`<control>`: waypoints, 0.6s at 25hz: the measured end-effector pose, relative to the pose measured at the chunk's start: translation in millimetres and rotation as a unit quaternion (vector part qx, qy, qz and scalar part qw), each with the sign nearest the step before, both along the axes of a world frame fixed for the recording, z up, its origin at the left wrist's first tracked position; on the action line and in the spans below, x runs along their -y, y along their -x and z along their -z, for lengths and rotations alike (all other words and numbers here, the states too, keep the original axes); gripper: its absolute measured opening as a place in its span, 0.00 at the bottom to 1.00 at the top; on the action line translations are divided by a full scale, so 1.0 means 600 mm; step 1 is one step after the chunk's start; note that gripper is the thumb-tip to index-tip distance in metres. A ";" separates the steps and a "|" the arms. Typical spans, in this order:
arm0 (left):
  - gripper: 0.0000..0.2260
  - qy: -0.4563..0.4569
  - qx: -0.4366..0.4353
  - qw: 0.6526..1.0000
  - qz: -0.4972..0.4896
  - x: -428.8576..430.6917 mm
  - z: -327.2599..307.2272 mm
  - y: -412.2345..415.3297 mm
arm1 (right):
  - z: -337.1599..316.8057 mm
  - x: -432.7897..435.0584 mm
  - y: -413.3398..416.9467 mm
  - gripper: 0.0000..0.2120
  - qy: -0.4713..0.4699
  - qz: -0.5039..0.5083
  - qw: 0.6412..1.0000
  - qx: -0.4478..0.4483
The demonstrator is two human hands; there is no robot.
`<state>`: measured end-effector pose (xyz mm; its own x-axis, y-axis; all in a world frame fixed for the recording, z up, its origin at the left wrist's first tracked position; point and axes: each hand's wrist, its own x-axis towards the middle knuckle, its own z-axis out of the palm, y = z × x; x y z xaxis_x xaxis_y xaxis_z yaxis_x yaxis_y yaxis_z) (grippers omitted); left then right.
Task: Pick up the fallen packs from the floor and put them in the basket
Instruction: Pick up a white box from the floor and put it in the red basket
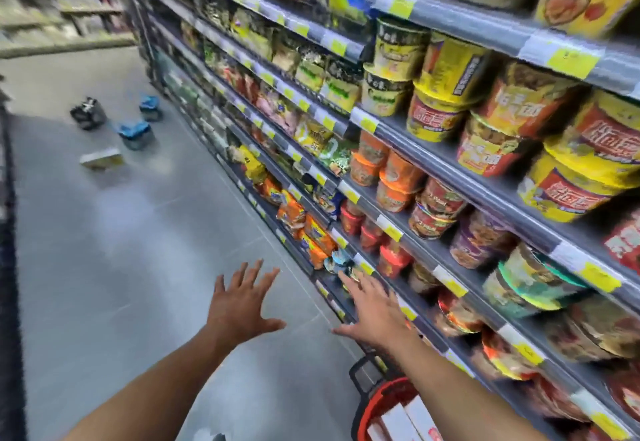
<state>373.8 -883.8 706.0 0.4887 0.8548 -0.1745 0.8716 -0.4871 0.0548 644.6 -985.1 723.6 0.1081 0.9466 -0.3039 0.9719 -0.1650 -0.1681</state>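
Several fallen packs lie far off on the grey floor at the upper left: a black pack (88,113), two blue packs (134,134) (150,107) and a flat pale box (101,159). My left hand (239,302) and my right hand (372,309) are both stretched out in front of me with fingers spread, holding nothing. A red basket (382,402) with a black handle stands on the floor under my right forearm, with white boxes inside it.
Long shelves (433,170) packed with noodle cups and snack bags run along the right side of the aisle. Another shelf row (62,8) stands far back at the left. A dark edge borders the left of the floor (121,267).
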 end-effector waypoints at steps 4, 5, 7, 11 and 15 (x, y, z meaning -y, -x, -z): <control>0.53 0.007 0.006 0.997 -0.080 -0.064 0.009 0.163 | -0.002 -0.139 0.135 0.56 -0.003 -0.070 0.998 0.005; 0.53 0.010 0.006 0.995 -0.097 -0.077 0.011 0.205 | -0.001 -0.171 0.172 0.56 -0.006 -0.081 0.997 0.003; 0.52 0.011 0.003 0.992 -0.124 -0.100 0.012 0.278 | -0.001 -0.226 0.240 0.57 -0.010 -0.099 0.995 0.000; 0.52 0.020 -0.004 0.983 -0.185 -0.158 0.012 0.437 | 0.002 -0.342 0.401 0.56 -0.016 -0.139 0.990 -0.004; 0.52 0.026 -0.006 0.976 -0.216 -0.203 0.012 0.532 | 0.005 -0.418 0.505 0.56 -0.005 -0.148 0.989 -0.029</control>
